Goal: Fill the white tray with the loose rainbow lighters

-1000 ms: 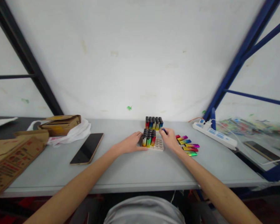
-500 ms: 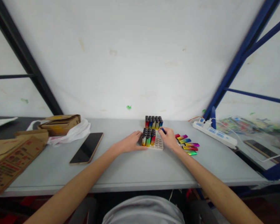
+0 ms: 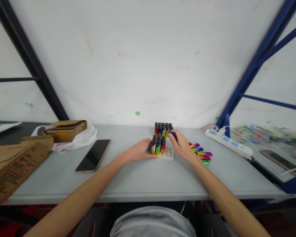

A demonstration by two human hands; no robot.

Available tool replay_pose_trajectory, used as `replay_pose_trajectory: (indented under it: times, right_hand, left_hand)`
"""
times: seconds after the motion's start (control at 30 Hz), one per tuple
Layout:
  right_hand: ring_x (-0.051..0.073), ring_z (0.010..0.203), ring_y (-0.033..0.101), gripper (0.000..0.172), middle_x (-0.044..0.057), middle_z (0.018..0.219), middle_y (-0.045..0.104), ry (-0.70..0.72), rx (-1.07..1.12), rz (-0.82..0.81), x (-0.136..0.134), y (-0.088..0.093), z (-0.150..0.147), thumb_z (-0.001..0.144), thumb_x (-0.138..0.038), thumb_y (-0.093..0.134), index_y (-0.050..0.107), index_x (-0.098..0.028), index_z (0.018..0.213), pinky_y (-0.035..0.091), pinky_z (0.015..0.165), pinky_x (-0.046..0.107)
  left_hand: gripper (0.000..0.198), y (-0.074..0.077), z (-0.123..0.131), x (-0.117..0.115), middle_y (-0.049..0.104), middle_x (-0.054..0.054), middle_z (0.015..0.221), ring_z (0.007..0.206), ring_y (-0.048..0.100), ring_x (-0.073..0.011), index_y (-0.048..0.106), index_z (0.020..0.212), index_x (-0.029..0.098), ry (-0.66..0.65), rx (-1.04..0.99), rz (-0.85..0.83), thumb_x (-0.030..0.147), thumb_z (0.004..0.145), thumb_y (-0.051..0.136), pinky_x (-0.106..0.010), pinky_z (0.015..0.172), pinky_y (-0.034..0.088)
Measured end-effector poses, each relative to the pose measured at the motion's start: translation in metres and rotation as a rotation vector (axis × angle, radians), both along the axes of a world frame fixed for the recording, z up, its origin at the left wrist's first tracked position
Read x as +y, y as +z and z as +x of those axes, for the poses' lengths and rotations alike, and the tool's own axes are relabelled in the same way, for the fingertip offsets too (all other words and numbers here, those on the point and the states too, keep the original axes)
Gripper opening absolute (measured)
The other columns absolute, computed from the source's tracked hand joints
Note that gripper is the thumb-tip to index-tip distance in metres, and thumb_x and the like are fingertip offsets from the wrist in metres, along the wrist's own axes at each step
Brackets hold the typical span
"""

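My left hand (image 3: pixel 139 150) wraps around the left side of a pale tray (image 3: pixel 168 152), with the thumb along its front edge. Several upright lighters (image 3: pixel 158 148) with black tops and colourful bodies fill the tray's left part, while bare round-looking slots show on the right. My right hand (image 3: pixel 180 144) is closed on a dark blue lighter (image 3: pixel 174 135), held tilted above the tray's right side; the fingers partly cover it. Behind the tray stands another block of upright lighters (image 3: pixel 163 129). Loose shiny lighters (image 3: pixel 202 153) lie fanned out beside my right wrist.
A phone (image 3: pixel 93 156) lies left of my left hand. Further left are an open cardboard box (image 3: pixel 19 164) and a smaller box (image 3: pixel 66 131) on a white plastic bag (image 3: pixel 91 134). A white power strip (image 3: pixel 229 143) with cables runs along the right, near a blue metal frame (image 3: pixel 251 70).
My right hand has risen slightly, and the dark blue lighter in it has changed its tilt a little. My left hand stays at the tray. The whole view has shifted slightly.
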State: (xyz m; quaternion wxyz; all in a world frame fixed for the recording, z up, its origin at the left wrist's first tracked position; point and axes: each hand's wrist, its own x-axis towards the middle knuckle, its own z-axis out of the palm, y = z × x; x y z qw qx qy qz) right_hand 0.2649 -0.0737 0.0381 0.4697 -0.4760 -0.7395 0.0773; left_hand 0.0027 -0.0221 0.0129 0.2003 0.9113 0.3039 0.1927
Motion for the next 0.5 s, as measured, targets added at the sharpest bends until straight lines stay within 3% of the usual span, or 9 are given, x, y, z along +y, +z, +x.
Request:
replay_pose_trajectory:
  times: [0.1,0.23,0.5]
  right_hand:
    - [0.024,0.082,0.060,0.036,0.007,0.086,0.066,0.062,-0.050,0.041,-0.004,0.006,0.002,0.105,-0.055,0.050,0.064,-0.024,0.092,0.049,0.077,0.036]
    - [0.019,0.062,0.050,0.040,0.002,0.066,0.057,0.102,-0.084,-0.009,-0.010,0.008,0.002,0.101,-0.058,0.059,0.064,-0.024,0.080,0.043,0.064,0.033]
    - [0.020,0.061,0.061,0.028,0.000,0.069,0.067,0.217,-0.088,-0.143,-0.013,0.001,-0.001,0.096,-0.053,0.069,0.071,-0.026,0.099,0.048,0.064,0.031]
  left_hand:
    - [0.067,-0.001,0.000,0.001,0.067,-0.016,0.136,0.129,0.061,-0.0371,0.063,0.134,0.020,-0.009,0.000,0.002,0.064,0.086,0.079,-0.049,0.115,0.048]
    - [0.066,-0.003,-0.001,0.002,0.067,-0.016,0.136,0.129,0.061,-0.0373,0.063,0.134,0.020,-0.006,-0.002,0.006,0.062,0.085,0.080,-0.049,0.114,0.048]
    - [0.069,-0.004,-0.001,0.002,0.068,-0.015,0.135,0.128,0.062,-0.0367,0.062,0.136,0.021,-0.008,-0.023,0.021,0.062,0.084,0.081,-0.047,0.114,0.048]
